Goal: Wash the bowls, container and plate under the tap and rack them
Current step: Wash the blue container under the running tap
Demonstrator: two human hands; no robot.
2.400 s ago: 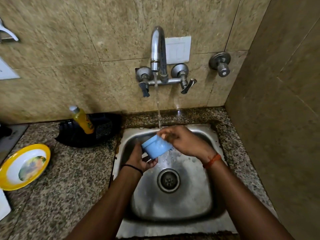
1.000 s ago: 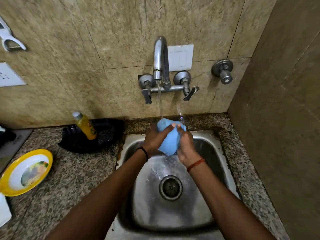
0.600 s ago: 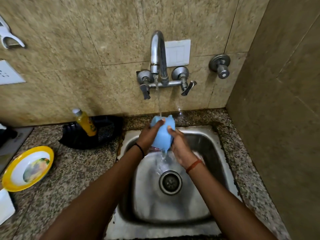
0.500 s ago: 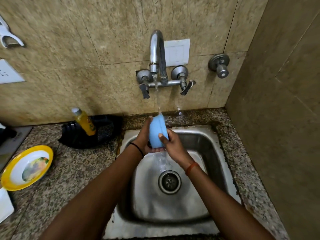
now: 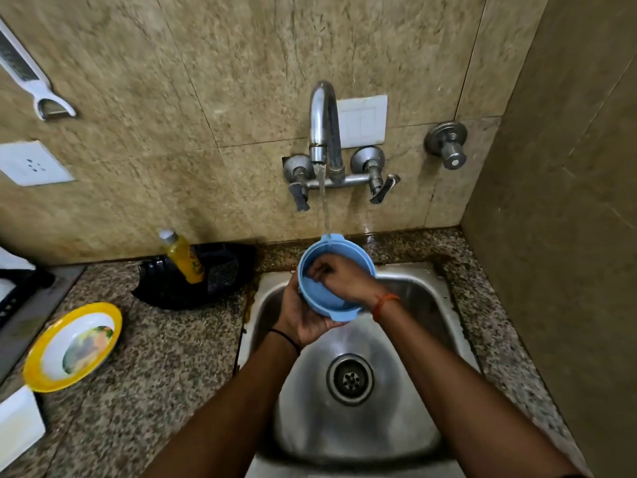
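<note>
blue container [image 5: 322,298] cupped from below by left hand [image 5: 303,319]; right hand [image 5: 344,276] reaches inside, fingers [image 5: 319,270] curled, holding nothing.

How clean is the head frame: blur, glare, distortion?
Head view: dim and warm, strongly barrel-distorted, wall tile lines bow. Left edge smears around the white wall socket. Soft glare on the steel sink basin and curved chrome tap. Round blue plastic container and both hands are fairly sharp.
</note>
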